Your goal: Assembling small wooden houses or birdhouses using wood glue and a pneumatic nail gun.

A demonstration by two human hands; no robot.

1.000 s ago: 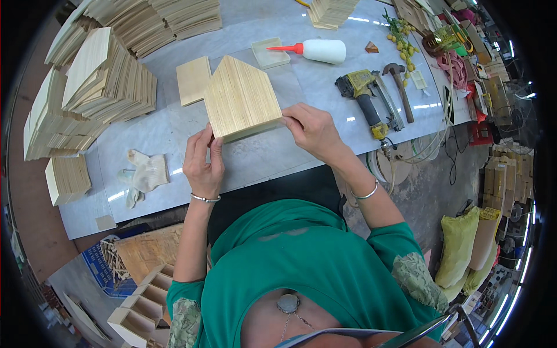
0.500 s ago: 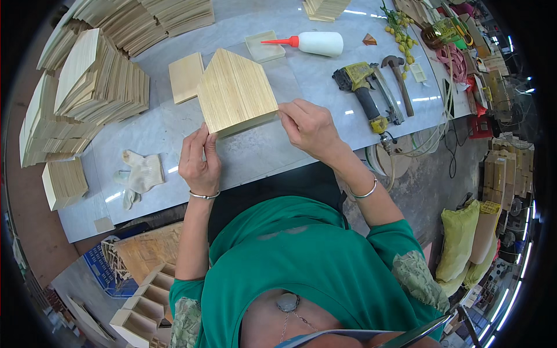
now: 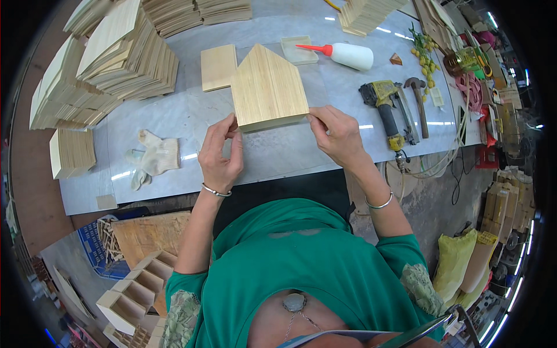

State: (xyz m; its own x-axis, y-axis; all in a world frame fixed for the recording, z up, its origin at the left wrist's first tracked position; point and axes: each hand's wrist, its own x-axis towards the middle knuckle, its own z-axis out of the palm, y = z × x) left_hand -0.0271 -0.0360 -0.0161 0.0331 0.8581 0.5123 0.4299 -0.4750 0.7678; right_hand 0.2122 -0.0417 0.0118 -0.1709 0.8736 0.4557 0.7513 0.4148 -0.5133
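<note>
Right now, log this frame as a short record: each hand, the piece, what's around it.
left hand: at near-left corner of house-shaped wooden piece
right hand: at its near-right corner
piece orientation: peak pointing away from the person
left of piece: plain wooden board; farther left, white glove, stacked wooden panels
beyond: white bottle, red nozzle over shallow tray
right: yellow-and-black power tool, hammer

House-shaped wooden piece (image 3: pixel 270 90), upper centre of frame. Pale, straight grain running peak to base. Lies broad face up, peak toward top edge, shadowed thickness showing along base.
</note>
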